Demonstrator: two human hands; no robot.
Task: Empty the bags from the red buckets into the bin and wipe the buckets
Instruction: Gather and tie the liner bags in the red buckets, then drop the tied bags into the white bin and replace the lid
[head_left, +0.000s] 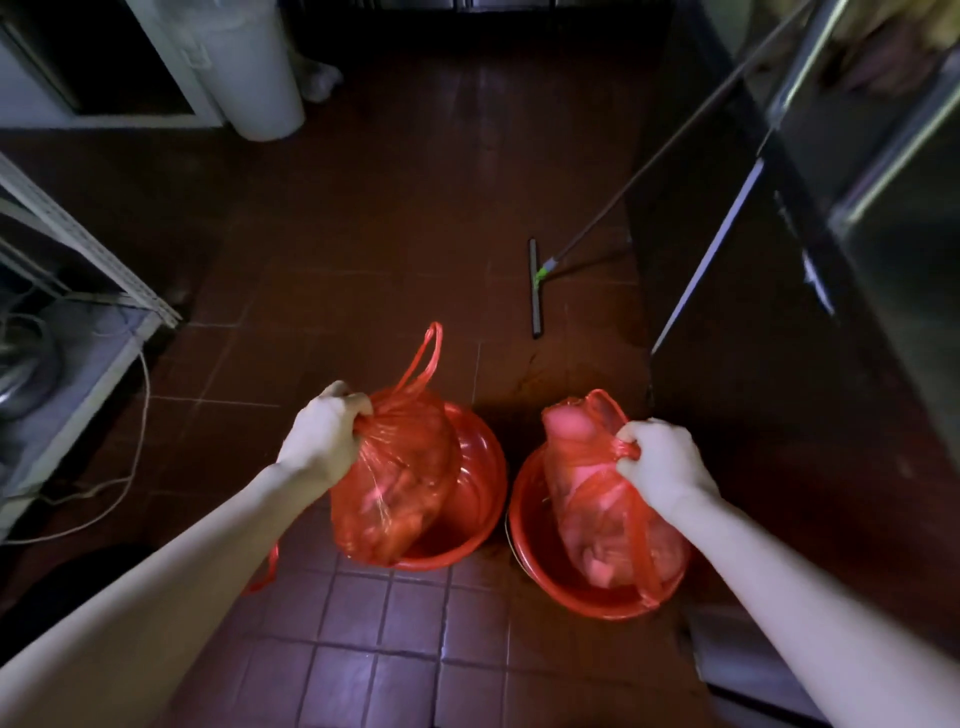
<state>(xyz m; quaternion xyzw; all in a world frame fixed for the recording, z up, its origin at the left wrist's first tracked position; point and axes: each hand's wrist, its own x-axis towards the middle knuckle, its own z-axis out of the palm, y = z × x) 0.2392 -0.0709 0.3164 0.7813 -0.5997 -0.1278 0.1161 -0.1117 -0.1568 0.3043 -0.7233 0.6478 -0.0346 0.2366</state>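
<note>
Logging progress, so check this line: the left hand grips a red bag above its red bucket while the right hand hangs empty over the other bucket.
One error: the right hand is not empty. The head view shows it gripping a second red bag over the right bucket. The rest holds: the left hand grips the left bag above the left bucket.

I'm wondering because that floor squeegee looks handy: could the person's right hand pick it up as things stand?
Probably not. The right hand grips the neck of a full red bag over its bucket, so it is occupied, and the squeegee lies farther off on the tiles.
</note>
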